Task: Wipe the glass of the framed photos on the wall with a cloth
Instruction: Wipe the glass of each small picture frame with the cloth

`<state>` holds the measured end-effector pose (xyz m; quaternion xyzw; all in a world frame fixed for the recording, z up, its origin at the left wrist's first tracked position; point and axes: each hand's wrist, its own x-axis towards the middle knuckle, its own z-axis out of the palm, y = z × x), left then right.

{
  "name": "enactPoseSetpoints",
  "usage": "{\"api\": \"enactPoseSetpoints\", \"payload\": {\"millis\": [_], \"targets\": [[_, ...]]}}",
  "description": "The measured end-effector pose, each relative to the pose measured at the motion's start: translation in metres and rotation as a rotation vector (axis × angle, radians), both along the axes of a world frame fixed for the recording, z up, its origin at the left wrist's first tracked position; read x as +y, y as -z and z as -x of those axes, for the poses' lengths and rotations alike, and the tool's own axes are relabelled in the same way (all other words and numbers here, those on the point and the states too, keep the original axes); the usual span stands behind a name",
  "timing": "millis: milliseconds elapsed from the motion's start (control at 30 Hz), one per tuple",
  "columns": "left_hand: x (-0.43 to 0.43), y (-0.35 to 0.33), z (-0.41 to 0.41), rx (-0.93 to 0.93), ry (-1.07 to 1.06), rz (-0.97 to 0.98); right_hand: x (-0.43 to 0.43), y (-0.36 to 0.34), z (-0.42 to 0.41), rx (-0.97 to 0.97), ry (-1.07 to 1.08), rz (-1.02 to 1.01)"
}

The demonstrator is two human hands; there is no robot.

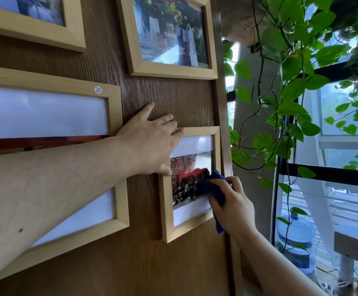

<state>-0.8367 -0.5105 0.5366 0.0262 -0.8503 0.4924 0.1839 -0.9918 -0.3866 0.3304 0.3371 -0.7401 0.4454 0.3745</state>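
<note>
A small light-wood framed photo (167, 210) hangs low on the brown wood-grain wall (173, 99). My right hand (231, 206) is shut on a dark blue cloth (214, 184) and presses it against the right side of that frame's glass. My left hand (152, 144) lies flat with fingers spread over the frame's top-left corner and the wall beside it. My left forearm crosses in front of a large frame (114, 116) marked 20. Two more framed photos hang above, one in the middle (173, 71) and one at the top left (45, 35).
The wall panel ends just right of the small frame. Beyond it, a trailing green plant (291, 92) hangs in front of windows with black bars (323, 174). A water jug (295, 238) and a wooden ledge (355, 244) stand lower right.
</note>
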Motion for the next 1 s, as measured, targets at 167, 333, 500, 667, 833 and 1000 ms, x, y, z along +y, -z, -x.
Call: {"api": "enactPoseSetpoints", "payload": {"millis": [167,333,500,667,833,1000], "targets": [[0.000,0.001,-0.002,0.002,0.009,0.003,-0.009,0.001,-0.010,-0.008,-0.114,0.023],[0.000,0.001,-0.001,0.002,-0.005,0.002,-0.010,0.008,-0.033,0.208,-0.255,-0.157],[0.000,0.001,0.000,0.009,-0.014,0.000,-0.003,0.012,-0.025,0.215,-0.194,-0.183],[0.001,0.001,0.000,0.004,-0.024,-0.009,0.002,0.021,-0.007,-0.011,-0.042,-0.073],[0.002,0.001,-0.001,0.005,-0.028,-0.016,-0.003,0.027,-0.026,0.052,-0.198,-0.131],[0.003,0.001,-0.001,0.002,-0.045,-0.007,-0.004,0.029,-0.043,0.184,-0.335,-0.251]]}}
